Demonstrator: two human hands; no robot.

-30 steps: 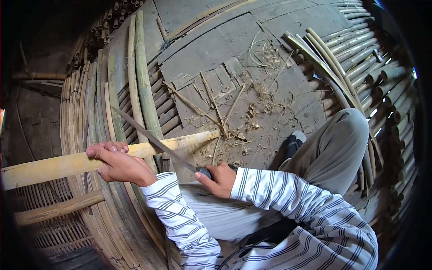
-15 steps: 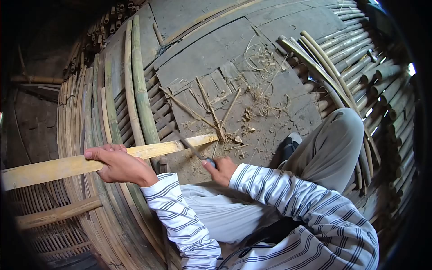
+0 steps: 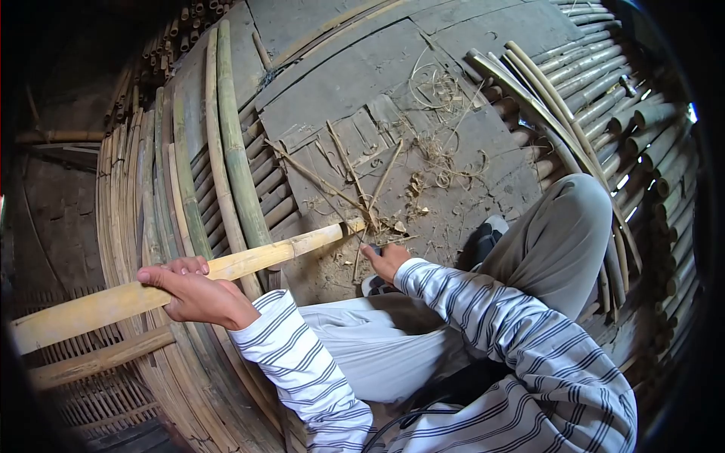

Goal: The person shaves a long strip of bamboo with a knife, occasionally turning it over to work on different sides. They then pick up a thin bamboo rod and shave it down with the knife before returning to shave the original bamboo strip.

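Observation:
A long, pale yellow bamboo strip (image 3: 253, 261) runs from the lower left to the middle of the head view, slanting upward. My left hand (image 3: 202, 296) is closed around it, thumb along the top side and fingertips over the far edge. Near the strip's far end, my right hand (image 3: 390, 261) grips the dark handle of a knife (image 3: 375, 249). The blade is thin and blurred, pointing up and left across the tip of the strip. Curled shavings (image 3: 445, 162) and a few split sticks (image 3: 349, 166) lie on the boards just beyond.
Long bamboo poles (image 3: 236, 155) lie side by side on my left, beneath the strip. More poles and slats (image 3: 563, 124) are stacked on the right, past my bent knee (image 3: 578, 208). Worn floor boards (image 3: 332, 83) stretch ahead.
My right hand and the knife have moved outward to the right, to the strip's far end. The strip's near end has dipped slightly, with my left hand keeping its grip.

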